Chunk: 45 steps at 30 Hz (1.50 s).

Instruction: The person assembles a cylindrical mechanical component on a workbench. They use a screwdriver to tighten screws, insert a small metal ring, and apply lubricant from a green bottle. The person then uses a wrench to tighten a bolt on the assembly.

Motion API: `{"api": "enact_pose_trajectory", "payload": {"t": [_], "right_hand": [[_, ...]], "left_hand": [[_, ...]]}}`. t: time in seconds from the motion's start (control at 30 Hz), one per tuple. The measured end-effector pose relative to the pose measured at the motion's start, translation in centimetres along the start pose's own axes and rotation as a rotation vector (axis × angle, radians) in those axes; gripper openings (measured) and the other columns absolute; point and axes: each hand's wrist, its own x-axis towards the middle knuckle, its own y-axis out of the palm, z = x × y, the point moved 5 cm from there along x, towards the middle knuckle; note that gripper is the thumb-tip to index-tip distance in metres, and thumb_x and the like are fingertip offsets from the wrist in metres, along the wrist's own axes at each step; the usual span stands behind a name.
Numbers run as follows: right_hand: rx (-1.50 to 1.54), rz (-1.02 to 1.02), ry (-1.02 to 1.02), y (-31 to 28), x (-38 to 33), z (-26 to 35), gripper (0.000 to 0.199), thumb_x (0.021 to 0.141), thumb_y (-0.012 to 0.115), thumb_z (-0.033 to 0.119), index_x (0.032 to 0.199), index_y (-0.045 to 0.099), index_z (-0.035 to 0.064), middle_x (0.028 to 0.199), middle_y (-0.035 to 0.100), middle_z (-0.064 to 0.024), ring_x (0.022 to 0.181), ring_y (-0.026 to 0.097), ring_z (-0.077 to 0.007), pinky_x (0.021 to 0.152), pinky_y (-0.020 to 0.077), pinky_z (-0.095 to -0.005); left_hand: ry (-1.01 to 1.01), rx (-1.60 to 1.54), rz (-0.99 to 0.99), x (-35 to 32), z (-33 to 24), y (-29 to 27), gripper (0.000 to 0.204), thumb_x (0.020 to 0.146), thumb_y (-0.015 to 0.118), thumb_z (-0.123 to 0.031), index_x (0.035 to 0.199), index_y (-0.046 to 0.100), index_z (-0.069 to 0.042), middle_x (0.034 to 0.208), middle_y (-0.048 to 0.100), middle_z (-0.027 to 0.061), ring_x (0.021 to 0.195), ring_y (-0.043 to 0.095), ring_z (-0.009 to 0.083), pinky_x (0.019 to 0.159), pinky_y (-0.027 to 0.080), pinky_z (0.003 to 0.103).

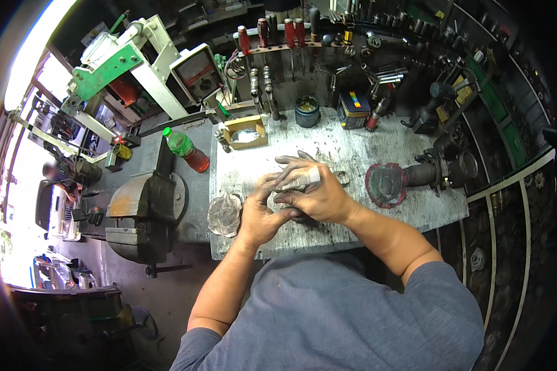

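Note:
Over the front middle of the worn metal-topped bench (pixel 272 245), my two hands are together around a part that their fingers mostly cover. My left hand (pixel 259 213) is closed at its left side, the thumb pointing right. From above and the right, my right hand (pixel 320 193) closes over it, with a pale grey-white band (pixel 302 179) across its fingers; I cannot tell whether this is a wrapping or a piece of the part. Something dark and round shows just below the hands. Beside my left hand lies a flat, uneven grey disc (pixel 224 215).
A bench vise (pixel 133 216) and a green-capped bottle of red liquid (pixel 185 150) stand left. Behind are an open carton (pixel 246 132), a dark tub (pixel 307 111) and a dark blue box (pixel 354 110). A red-rimmed round part (pixel 386 185) joins a shaft at right. Screwdrivers (pixel 289 33) hang behind.

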Motion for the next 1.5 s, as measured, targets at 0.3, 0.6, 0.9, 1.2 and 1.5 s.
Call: {"api": "enact_pose_trajectory", "payload": {"t": [0.3,0.6,0.9,1.2,1.5], "right_hand": [[-0.348,0.269,-0.339,-3.9,4.0,4.8,0.075,0.09,0.089,0.024,0.159,0.061,0.0167,0.167,0.055,-0.0163,0.156,0.052,-0.0355,0.129,0.0449,-0.0494],[-1.114,1.179,-0.91,0.0,9.0,10.9,0.016,0.093,0.078,0.03,0.087,0.085,0.0172,0.098,0.081,0.0023,0.111,0.074,-0.0204,0.123,0.0438,-0.0459],[-1.031,0.722,-0.991,-1.1,13.2,13.7,0.033,0.103,0.071,0.029,0.131,0.079,0.0134,0.16,0.063,-0.0078,0.154,0.054,-0.0226,0.131,0.0414,-0.0517],[-0.931,1.017,0.042,-0.1,9.8,8.8,0.03,0.091,0.077,0.027,0.082,0.079,-0.0012,0.075,0.076,-0.0233,0.076,0.079,-0.0415,0.068,0.0642,-0.0505],[-0.918,0.917,-0.112,0.9,8.0,8.6,0.03,0.087,0.077,0.02,0.107,0.076,-0.0018,0.093,0.082,-0.0181,0.088,0.082,-0.0364,0.076,0.0663,-0.0468]], "left_hand": [[0.006,0.033,0.105,0.3,0.6,-0.2,0.018,0.104,0.08,-0.016,0.117,0.082,-0.004,0.135,0.072,0.0153,0.13,0.067,0.032,0.111,0.053,0.043],[-0.041,0.12,0.29,1.7,1.6,-1.2,0.019,0.109,0.076,-0.018,0.116,0.081,-0.001,0.11,0.082,0.0088,0.105,0.075,0.0201,0.1,0.059,0.038],[0.074,-0.039,0.256,1.5,1.2,-0.7,0.016,0.103,0.078,-0.008,0.117,0.083,-0.004,0.142,0.072,0.015,0.125,0.072,0.0325,0.11,0.054,0.043],[-0.056,-0.064,0.118,0.2,4.0,0.0,0.023,0.102,0.079,-0.006,0.125,0.081,-0.005,0.128,0.077,0.015,0.12,0.073,0.0341,0.106,0.056,0.042],[-0.032,0.223,0.412,2.6,3.7,1.7,0.042,0.089,0.092,-0.032,0.12,0.08,-0.007,0.119,0.081,0.0161,0.114,0.077,0.032,0.1,0.06,0.043]]}}
